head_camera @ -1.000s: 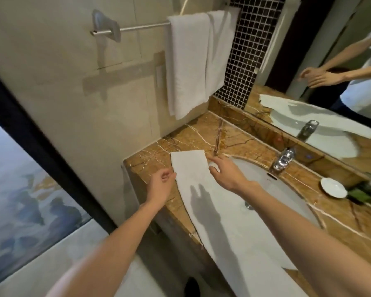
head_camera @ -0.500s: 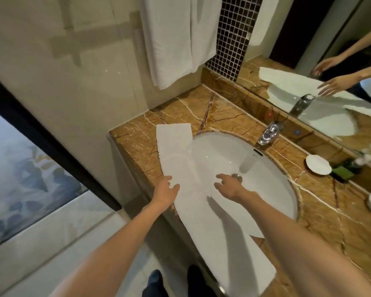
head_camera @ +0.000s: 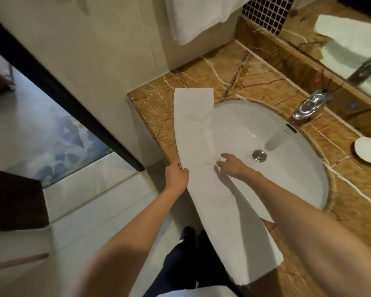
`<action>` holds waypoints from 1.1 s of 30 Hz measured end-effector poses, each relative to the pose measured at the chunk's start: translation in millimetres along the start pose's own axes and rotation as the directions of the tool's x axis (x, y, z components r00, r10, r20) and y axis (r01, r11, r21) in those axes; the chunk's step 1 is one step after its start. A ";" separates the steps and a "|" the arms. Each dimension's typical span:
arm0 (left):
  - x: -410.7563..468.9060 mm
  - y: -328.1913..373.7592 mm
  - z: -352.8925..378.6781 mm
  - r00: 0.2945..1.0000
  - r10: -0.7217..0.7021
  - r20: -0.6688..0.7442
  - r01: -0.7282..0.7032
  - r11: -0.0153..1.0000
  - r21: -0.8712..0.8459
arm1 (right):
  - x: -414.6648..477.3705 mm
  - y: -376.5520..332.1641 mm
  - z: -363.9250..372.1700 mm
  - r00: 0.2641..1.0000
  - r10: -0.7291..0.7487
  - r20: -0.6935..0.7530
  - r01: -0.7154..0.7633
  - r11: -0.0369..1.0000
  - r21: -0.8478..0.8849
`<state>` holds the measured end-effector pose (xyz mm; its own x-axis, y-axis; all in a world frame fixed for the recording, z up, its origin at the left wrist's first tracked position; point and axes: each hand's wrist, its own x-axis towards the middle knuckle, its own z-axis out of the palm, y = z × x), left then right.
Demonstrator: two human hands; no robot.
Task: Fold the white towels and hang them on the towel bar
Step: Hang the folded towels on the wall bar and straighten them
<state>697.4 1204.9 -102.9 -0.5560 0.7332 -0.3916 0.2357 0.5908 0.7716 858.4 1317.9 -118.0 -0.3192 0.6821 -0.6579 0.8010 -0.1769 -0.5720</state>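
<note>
The marble surface (head_camera: 201,76) around the sink (head_camera: 276,129) gives us a flat bed for folding; the white towel (head_camera: 219,200), a long strip, lies along its front edge, overlapping the basin; our left hand (head_camera: 177,174) has its grip clamped on the strip's outer edge to steady it; our right hand (head_camera: 232,166), grip apart, spreads over the basin-side edge, likely smoothing.

Long folded white towel (head_camera: 201,136) lies flat along counter's (head_camera: 201,71) left front edge, overlapping sink (head_camera: 287,189) rim; other towels (head_camera: 193,16) hang above back-left corner.
</note>
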 end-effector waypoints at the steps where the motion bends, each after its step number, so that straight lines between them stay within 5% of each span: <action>1: 0.9 -1.6 0.4 1.000 -0.004 -0.017 0.003 1.000 -0.004 | 2.6 1.5 4.4 1.000 0.008 0.011 -0.009 0.999 0.031; 7: 4.9 -2.6 8.6 0.991 -0.127 -0.045 0.128 0.992 0.000 | 10.2 11.5 24.6 0.996 0.086 0.011 -0.086 0.956 0.281; 13: 10.1 11.0 19.6 0.983 -0.179 -0.027 0.180 0.984 0.005 | 8.8 5.8 18.1 0.956 0.232 -0.179 -0.113 0.855 0.505; 20: 15.3 32.4 9.4 0.972 -0.229 0.045 0.231 0.915 -0.331 | -6.2 -19.2 -12.1 0.970 0.235 -0.069 -0.140 0.761 0.633; 28: 8.8 85.4 -43.3 0.998 -0.045 -0.033 0.026 0.897 -0.442 | -47.7 -86.7 -40.7 0.996 0.022 -0.086 0.040 0.752 0.659; 33: 9.4 132.1 -101.2 0.987 0.124 -0.099 -0.156 0.874 -0.460 | -82.9 -153.4 -61.9 0.963 -0.101 -0.250 0.240 0.746 0.621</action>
<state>642.6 1255.7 46.1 -0.5986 0.7640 -0.2411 -0.0739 0.2470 0.9662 793.3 1332.4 54.6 -0.2612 0.8523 -0.4532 0.2063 -0.4093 -0.8888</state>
